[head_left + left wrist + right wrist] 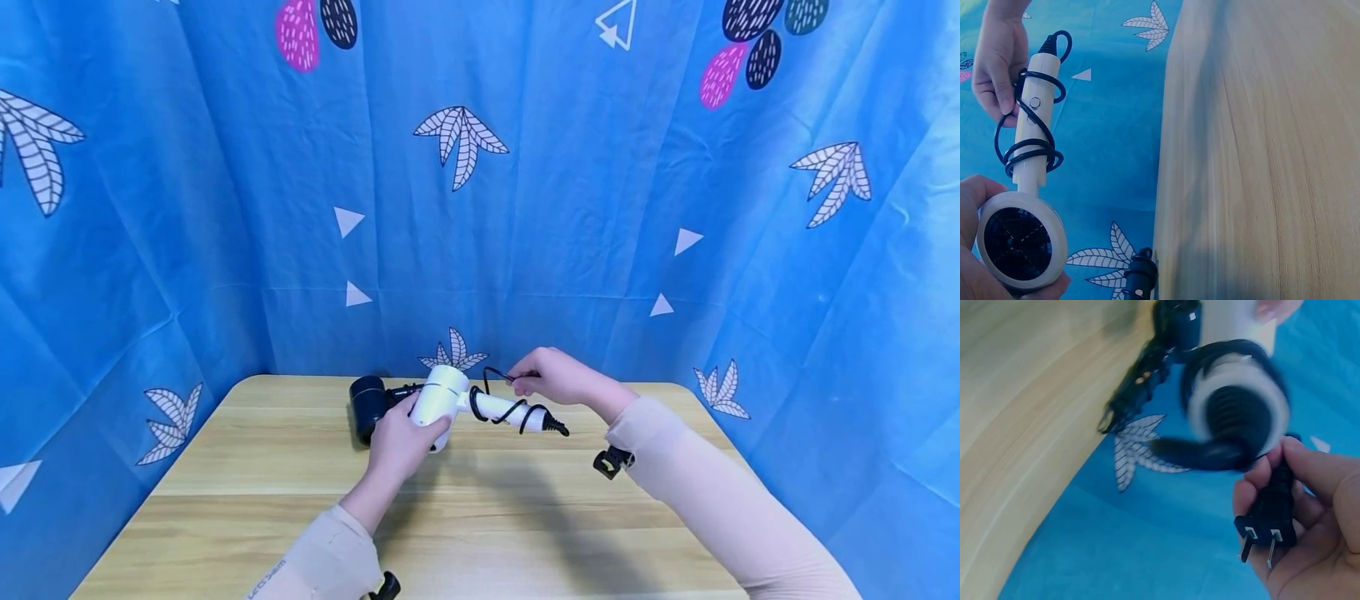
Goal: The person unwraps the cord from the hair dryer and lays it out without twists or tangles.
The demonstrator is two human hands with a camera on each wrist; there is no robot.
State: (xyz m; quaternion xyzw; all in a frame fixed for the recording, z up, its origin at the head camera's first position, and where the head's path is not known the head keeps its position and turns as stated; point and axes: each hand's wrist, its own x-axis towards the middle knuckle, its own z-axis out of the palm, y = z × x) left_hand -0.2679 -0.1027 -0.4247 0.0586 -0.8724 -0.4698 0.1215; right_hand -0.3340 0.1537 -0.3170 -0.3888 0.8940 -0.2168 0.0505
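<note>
The left grip (405,435) is curled around the body of a white hair dryer (437,402), held over the far part of the table (300,517). At its 2 o'clock, the right grip (551,377) pinches a plug (1266,519) between thumb and fingers. The handle (497,407) points toward 3 o'clock, several turns of black cord (1035,117) around it; a slack length leads to the plug. If this is winding, most seems done, with only that length and the plug left to secure; if unwinding, it has barely begun. At the left grip's 10 o'clock, a black hair dryer (367,412) rests, its cord apparently wrapped already.
</note>
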